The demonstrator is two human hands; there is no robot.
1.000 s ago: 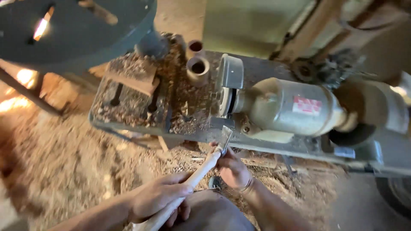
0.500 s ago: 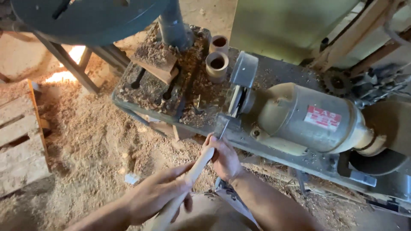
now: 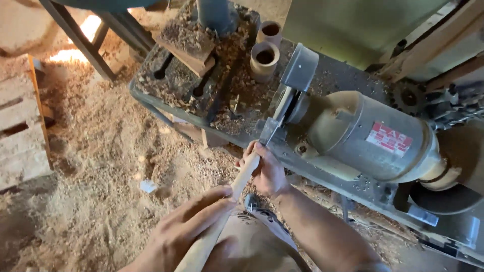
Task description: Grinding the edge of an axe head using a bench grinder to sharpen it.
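A rectangular red label with pale lettering (image 3: pixel 389 139) sits on the upper side of the grey electric motor (image 3: pixel 370 138), toward its right end. Left of the motor, at the end of its shaft, a thin grinding wheel (image 3: pixel 283 104) stands under a dark grey guard (image 3: pixel 299 67). A long, pale wooden handle (image 3: pixel 222 214) runs as a slim round stick from the bottom edge of the view up and to the right, its far end pointing at the wheel just left of the motor. The right hand (image 3: pixel 267 171) is clamped around the upper end of the handle, just below the wheel; whatever is on the tip is hidden by the fingers and the tool rest. The left hand (image 3: pixel 189 226) lies closed over the handle lower down, fingers wrapped across it. Further left of the motor, two short brown tubes (image 3: pixel 265 59) stand on the metal surface (image 3: pixel 143 80) littered with wood shavings, and sawdust covers the floor (image 3: pixel 101 166).
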